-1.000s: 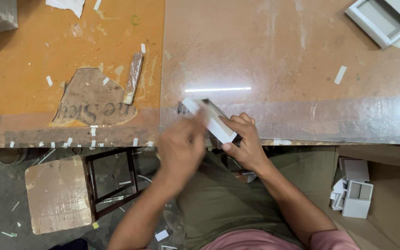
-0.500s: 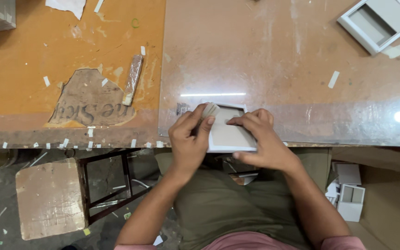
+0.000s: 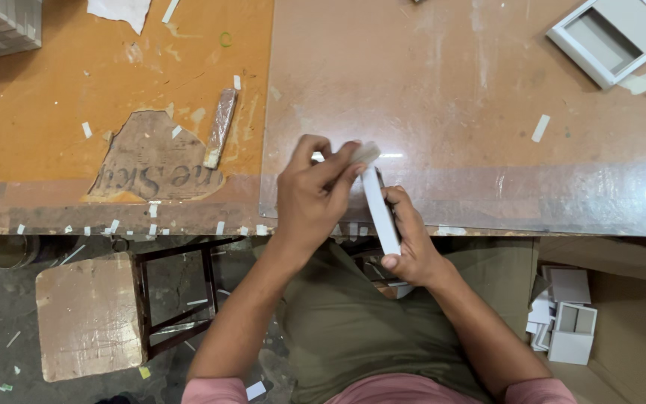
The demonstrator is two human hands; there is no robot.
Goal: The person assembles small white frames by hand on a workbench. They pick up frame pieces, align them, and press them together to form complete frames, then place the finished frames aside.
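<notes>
At the near edge of the counter (image 3: 487,112), a thin white box panel (image 3: 380,212) stands on its edge, tilted so that its far end rests on the glossy sheet and its near end hangs over the person's lap. The right hand (image 3: 413,243) has its grip clamped on the panel, fingers along the far face and thumb under the near end. The left hand (image 3: 314,196) lies just left of the panel, its grip pinched together on a small pale strip or pad (image 3: 365,152) pressed at the panel's far end. The step in hand looks like wrapping or smoothing that end. The next move would seem to call for the right hand to keep the panel steady while the left rubs along the edge without creasing it. Well beyond the panel, at the counter's far right corner, lies an open white tray box (image 3: 613,36); left of the panel lie a torn newspaper patch (image 3: 155,166) and a narrow stick (image 3: 220,127). Below and left stands a wooden stool (image 3: 87,314); below and right, small white boxes (image 3: 571,323) sit in a carton.
</notes>
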